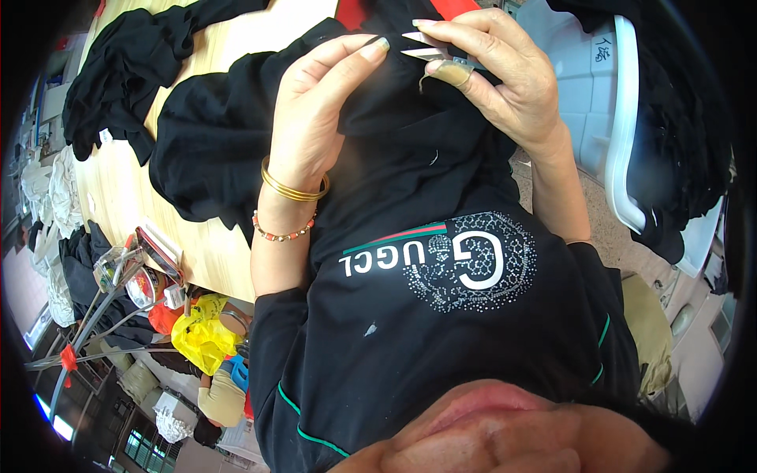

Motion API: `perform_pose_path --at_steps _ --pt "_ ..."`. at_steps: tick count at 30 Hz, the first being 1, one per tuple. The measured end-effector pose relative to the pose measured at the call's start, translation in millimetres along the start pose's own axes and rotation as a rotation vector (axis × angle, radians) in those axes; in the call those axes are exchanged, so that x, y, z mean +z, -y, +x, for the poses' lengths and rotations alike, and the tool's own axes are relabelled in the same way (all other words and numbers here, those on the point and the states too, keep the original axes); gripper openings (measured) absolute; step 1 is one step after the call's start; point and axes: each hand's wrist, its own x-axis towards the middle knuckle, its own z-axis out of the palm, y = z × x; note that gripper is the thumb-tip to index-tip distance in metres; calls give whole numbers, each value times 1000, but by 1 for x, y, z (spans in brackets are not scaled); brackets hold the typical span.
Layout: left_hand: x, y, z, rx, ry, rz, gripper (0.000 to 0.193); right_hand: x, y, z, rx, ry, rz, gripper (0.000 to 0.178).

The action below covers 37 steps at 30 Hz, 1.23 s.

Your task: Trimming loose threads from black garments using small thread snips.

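At the top middle, my left hand (323, 87) is closed, with thumb and forefinger pinched on a dark edge of black cloth (213, 134). The cloth lies over the table edge and toward my lap, blending with my black shirt. Facing it, my right hand (509, 75) grips small thread snips (426, 54) between thumb and fingers. Their pointed blades are parted and aim at the left fingertips, a short gap away. A tan wrap (451, 73) with a loose thread covers the right thumb.
A pale wooden table (118, 185) extends at the left, bearing another black garment (126, 79). To the right stands a pale plastic tub (627, 158) with dark cloth beside it. Red cloth (453, 8) shows at the top. A yellow bag (201, 331) and a person (223, 398) are at lower left.
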Motion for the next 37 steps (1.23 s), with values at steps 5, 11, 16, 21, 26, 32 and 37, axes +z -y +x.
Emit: perform_pose_path --at_steps 5,11,16,21,26,32,37 --pt "4 1 0 13 15 59 21 -1 -30 -11 -140 4 -75 38" --pt "11 3 2 74 61 165 20 -8 -11 -11 230 -1 228 30" --pt "20 1 5 72 181 124 22 -3 -55 -41 316 4 300 28" --pt "11 11 2 5 176 136 25 -30 -74 -52 244 -229 370 20" --pt "15 14 1 30 195 182 23 -34 -65 -51 260 -175 235 30" --pt "14 18 1 46 171 121 23 -23 1 -21 204 13 79 39" --pt "15 19 2 62 181 183 24 -22 -9 -21 155 77 62 40"
